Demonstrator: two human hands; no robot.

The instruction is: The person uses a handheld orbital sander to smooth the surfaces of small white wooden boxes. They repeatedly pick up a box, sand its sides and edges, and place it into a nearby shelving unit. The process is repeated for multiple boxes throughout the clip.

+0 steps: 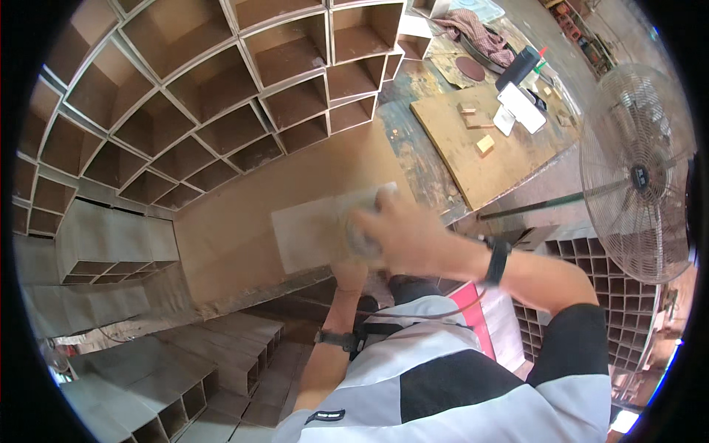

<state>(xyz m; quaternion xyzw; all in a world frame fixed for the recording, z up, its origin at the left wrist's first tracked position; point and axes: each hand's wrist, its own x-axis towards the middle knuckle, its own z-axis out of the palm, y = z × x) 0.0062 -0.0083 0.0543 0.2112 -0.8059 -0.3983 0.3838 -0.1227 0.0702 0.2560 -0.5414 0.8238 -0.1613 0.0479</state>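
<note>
A pale, flat rectangular panel (306,232) lies on the brown board (229,214) in front of me. Over its right part is my right hand (402,232), smeared by motion, its fingers curled around a greyish, rounded thing (360,238) too blurred to name. My left hand (349,272) reaches to the panel's near edge, just below the right one. Its fingers are blurred and partly hidden, so their pose does not show. A thin reddish-brown hose (436,316) runs across in front of my body.
Stacked compartment boxes (214,88) rise behind the board, with more on the left (118,236) and lower left (177,369). At right stand a worktable with a wooden board (450,140), small blocks (485,145), a white phone-like slab (521,108), and a large fan (639,177).
</note>
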